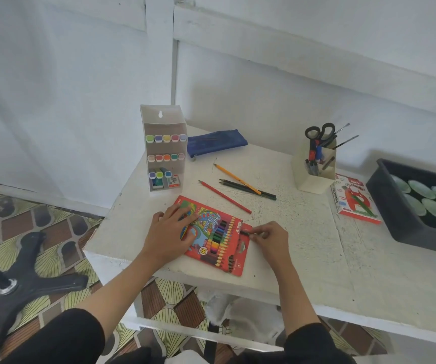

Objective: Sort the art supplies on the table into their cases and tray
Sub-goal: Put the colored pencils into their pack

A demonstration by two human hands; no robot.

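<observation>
Fig. | pencil box [222, 232] lay flat near the surface's [303, 248] front edge | my left hand [169, 227] pressed it, fingers straight | my right hand [269, 237] pinched what looked like a dark pencil [244, 233] at the box's open end | I judged the card light and crushable, the pencil stiff: grip mid-shaft.

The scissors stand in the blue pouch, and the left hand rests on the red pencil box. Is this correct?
Not quite. The head view shows the scissors standing in the cream holder, not in the blue pouch, which lies flat on the table. The left hand does rest on the red pencil box.
</observation>
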